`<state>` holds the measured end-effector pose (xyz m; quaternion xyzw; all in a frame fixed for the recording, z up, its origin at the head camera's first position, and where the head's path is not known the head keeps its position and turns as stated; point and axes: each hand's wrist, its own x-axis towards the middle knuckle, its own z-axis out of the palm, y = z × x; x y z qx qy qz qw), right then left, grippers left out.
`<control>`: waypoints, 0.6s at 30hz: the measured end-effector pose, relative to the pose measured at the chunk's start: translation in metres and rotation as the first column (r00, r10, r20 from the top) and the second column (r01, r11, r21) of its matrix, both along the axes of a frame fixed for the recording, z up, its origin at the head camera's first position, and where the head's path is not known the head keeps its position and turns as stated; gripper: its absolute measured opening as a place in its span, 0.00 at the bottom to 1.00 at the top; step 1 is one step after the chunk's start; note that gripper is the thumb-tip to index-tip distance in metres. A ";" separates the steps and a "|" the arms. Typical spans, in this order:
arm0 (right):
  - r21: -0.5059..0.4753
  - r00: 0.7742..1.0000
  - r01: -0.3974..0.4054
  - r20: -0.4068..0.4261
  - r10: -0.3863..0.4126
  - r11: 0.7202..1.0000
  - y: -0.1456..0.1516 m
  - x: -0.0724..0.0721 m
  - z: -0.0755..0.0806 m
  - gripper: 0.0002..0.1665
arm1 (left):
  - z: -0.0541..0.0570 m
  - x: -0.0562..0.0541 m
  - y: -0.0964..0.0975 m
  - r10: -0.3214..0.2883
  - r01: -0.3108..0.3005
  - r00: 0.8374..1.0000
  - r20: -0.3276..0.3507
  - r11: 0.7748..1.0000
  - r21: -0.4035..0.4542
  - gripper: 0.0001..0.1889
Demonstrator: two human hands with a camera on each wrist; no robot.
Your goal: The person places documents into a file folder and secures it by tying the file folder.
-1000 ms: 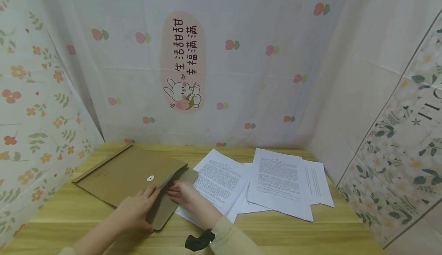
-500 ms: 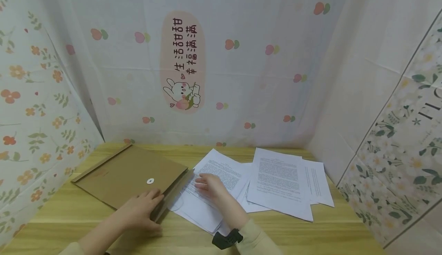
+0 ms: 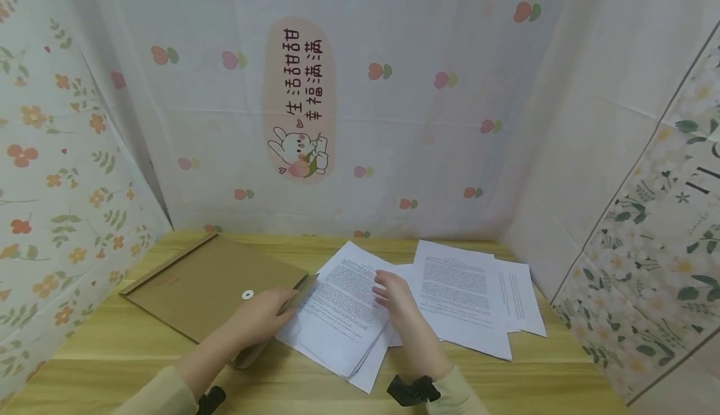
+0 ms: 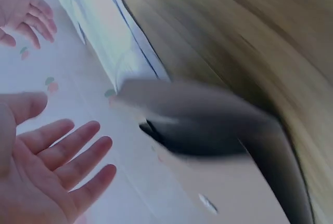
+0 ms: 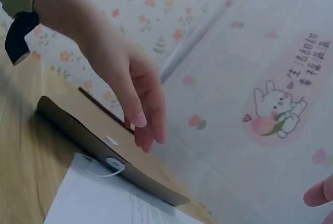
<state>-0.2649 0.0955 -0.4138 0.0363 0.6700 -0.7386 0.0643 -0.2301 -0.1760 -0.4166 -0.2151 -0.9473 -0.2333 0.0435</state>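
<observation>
A brown paper document envelope (image 3: 208, 280) with a white button (image 3: 247, 294) lies on the left of the table, its mouth facing right. My left hand (image 3: 263, 316) hovers over that mouth, fingers apart in the left wrist view and holding nothing. The flap stands partly raised, and a string loop (image 5: 96, 173) hangs from a second button (image 5: 115, 163) on it. A printed paper stack (image 3: 337, 315) lies just right of the envelope. Over the stack's right edge is my right hand (image 3: 400, 299), fingers loosely bent with nothing in them.
More printed sheets (image 3: 455, 290) lie overlapping to the right, with another sheet (image 3: 514, 296) partly under them. Patterned cloth (image 3: 439, 146) hangs behind the wooden table (image 3: 304, 377) and along both sides. Each wrist wears a black band (image 3: 413, 391).
My right hand has left the envelope's mouth and moved right, over the papers. My left hand has lifted from the envelope's front edge and shifted right. The envelope's flap has come up toward its mouth.
</observation>
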 end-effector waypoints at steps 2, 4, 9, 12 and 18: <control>-0.012 1.000 0.027 0.004 -0.027 1.000 0.007 0.000 0.001 0.31 | 0.001 -0.005 0.009 0.007 -0.009 0.999 0.036 0.998 0.057 0.13; -0.034 0.998 0.052 0.020 -0.051 0.998 0.012 0.000 0.002 0.32 | -0.001 -0.010 0.017 0.018 -0.023 0.998 0.053 0.995 0.101 0.09; -0.083 0.993 0.112 0.057 -0.107 0.990 0.021 0.001 0.002 0.34 | -0.008 -0.021 0.035 0.024 -0.047 0.993 0.114 0.978 0.204 0.15; -0.105 0.991 0.124 0.064 -0.117 0.987 0.025 0.002 0.000 0.35 | -0.013 -0.026 0.044 0.016 -0.058 0.985 0.172 0.968 0.242 0.19; -0.147 0.987 0.124 0.116 -0.107 0.981 0.029 0.003 -0.007 0.36 | -0.023 -0.035 0.057 0.007 -0.089 0.963 0.269 0.951 0.295 0.24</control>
